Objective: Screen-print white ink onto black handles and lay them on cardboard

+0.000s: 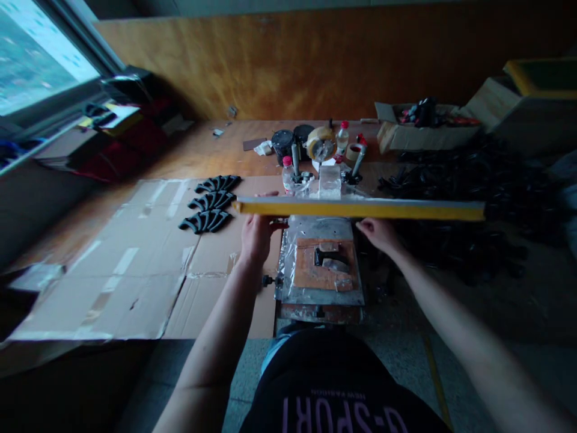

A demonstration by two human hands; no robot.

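Rows of black curved pieces (210, 205) lay seemingly finished on cardboard (148, 258), one on the wooden board (306, 270), the dark heap (473, 249) perhaps waiting; the left hand's (256, 236) fingers gripped the yellow frame (360, 209), the right hand's (378, 233) unclear

Exposure low overall, cool bluish cast. Main light: daylight from the window (40, 48) at upper left, its pane pale and partly washed out. Brightness falls off left to right: cardboard sheet (121, 240) on the worktop (180, 157) palely lit, whereas the heap of black parts (478, 246) at right sinks into shadow, single pieces hard to separate. Warm, patchy sheen on the wooden panel (288, 66) behind. Small glints on clear plastic film (287, 264); pale highlight along the top of the yellow-edged frame (360, 209). Hands (256, 234) slightly soft; right forearm (473, 337) smeared toward the lower corner. Wide-angle stretch at margins, detail blurred there.
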